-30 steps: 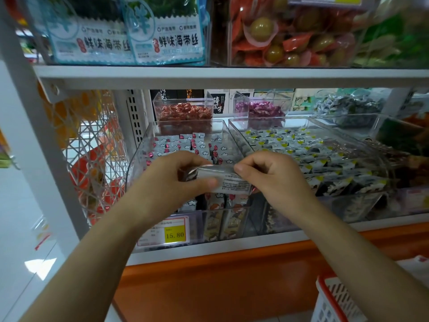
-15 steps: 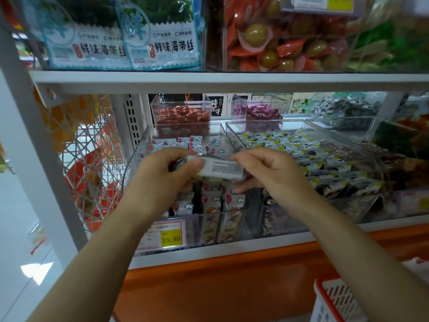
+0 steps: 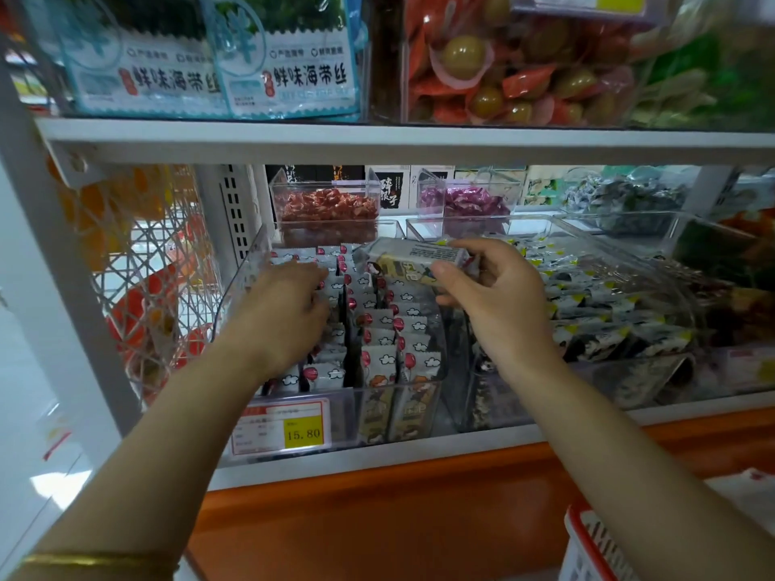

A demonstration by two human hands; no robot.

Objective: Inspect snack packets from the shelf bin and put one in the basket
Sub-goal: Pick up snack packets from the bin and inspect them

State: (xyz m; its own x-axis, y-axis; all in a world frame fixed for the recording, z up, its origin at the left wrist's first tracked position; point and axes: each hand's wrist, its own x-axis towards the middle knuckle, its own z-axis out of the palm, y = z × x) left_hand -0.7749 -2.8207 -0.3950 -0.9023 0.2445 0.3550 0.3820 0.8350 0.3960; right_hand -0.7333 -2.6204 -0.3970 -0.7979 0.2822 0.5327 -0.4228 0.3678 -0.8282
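Bright, even shop light from above; beneath the upper shelf the shelf bin sits dimmer, its clear walls carrying soft glare. Frame edges bow and smear (wide-angle lens).

Overhead we see two blue seaweed bags — beside them, a heap of red packets. Lower down: red sweets, purple sweets, a price label (15.80).

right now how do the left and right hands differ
The right hand pinches a snack packet raised above the clear bin; the left hand reaches down among the bin's packets, grip hidden. The left arm wears a gold bangle; the right shows none. Both are bare.
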